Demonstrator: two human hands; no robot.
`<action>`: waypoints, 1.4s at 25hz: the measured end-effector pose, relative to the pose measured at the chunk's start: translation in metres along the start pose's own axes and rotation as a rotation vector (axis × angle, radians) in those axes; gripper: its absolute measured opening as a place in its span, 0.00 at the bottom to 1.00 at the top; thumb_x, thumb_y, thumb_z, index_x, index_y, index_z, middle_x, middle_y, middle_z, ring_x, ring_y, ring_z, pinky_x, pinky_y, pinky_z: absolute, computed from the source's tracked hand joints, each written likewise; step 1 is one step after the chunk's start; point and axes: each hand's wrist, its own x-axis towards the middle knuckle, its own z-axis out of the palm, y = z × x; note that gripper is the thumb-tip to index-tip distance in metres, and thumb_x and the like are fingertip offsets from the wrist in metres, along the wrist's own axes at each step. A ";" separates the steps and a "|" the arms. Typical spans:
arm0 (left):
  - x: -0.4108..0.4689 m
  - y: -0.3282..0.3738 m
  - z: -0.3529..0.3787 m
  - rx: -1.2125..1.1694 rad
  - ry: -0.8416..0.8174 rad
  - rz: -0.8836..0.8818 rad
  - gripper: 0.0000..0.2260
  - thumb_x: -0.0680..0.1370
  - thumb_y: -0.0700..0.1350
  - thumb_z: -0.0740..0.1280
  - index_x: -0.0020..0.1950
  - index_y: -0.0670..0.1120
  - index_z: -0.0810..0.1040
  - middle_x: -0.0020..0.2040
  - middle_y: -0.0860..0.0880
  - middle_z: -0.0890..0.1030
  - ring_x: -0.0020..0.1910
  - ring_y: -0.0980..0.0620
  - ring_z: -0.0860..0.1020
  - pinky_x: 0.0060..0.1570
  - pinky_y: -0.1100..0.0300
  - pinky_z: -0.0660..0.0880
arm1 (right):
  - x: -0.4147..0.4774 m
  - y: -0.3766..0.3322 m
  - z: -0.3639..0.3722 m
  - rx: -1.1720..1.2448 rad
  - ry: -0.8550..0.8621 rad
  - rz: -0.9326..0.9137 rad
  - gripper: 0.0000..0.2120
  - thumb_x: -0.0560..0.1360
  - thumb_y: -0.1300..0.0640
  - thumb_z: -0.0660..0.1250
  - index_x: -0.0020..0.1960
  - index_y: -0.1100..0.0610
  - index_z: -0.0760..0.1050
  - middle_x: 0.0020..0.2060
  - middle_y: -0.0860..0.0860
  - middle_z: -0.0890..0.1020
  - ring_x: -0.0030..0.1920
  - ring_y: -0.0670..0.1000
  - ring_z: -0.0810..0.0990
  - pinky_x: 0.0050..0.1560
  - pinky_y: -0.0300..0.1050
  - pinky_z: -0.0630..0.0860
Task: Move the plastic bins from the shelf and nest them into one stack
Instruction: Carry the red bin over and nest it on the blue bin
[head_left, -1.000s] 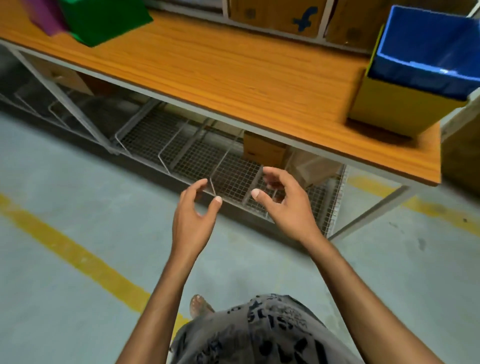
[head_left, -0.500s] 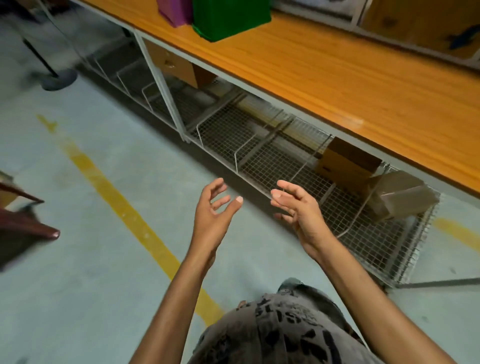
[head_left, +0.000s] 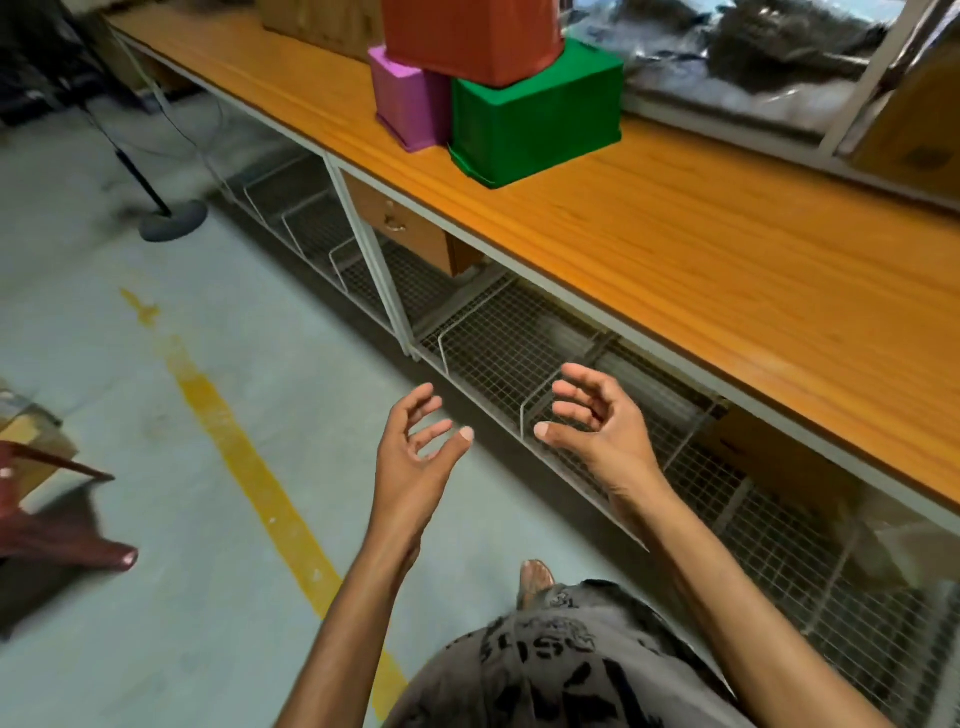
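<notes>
three upturned plastic bins sit on the wooden shelf (head_left: 727, 249): a red bin (head_left: 470, 36) resting across a pink bin (head_left: 408, 98) and a green bin (head_left: 535, 111). they look light, stiff and smooth, likely best gripped by both side walls. the left hand (head_left: 415, 457) and right hand (head_left: 597, 431) hover empty, fingers spread, well below the bins.

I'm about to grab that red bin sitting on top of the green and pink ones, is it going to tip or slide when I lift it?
The red bin rests across the pink bin and green bin, so it may rock. It appears to be rigid plastic, probably light. Its smooth sides might slip.
</notes>
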 end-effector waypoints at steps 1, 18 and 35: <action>0.024 0.007 0.001 0.005 0.009 0.008 0.24 0.77 0.37 0.74 0.70 0.53 0.74 0.65 0.53 0.79 0.60 0.55 0.82 0.51 0.69 0.78 | 0.025 -0.009 0.005 -0.014 0.003 -0.011 0.33 0.67 0.67 0.81 0.66 0.48 0.76 0.60 0.51 0.83 0.60 0.56 0.82 0.62 0.52 0.82; 0.440 0.078 -0.038 0.430 -0.236 0.370 0.19 0.78 0.42 0.73 0.68 0.54 0.78 0.63 0.58 0.79 0.61 0.62 0.78 0.61 0.60 0.78 | 0.349 -0.083 0.171 -0.484 0.275 -0.389 0.27 0.75 0.58 0.75 0.70 0.43 0.72 0.60 0.41 0.79 0.57 0.40 0.78 0.52 0.45 0.81; 0.664 0.210 0.058 0.211 -0.357 0.663 0.19 0.74 0.38 0.71 0.65 0.49 0.79 0.59 0.49 0.79 0.55 0.52 0.80 0.54 0.52 0.80 | 0.580 -0.231 0.172 -0.430 0.771 -0.523 0.15 0.77 0.51 0.67 0.63 0.51 0.79 0.58 0.51 0.80 0.53 0.44 0.80 0.60 0.49 0.78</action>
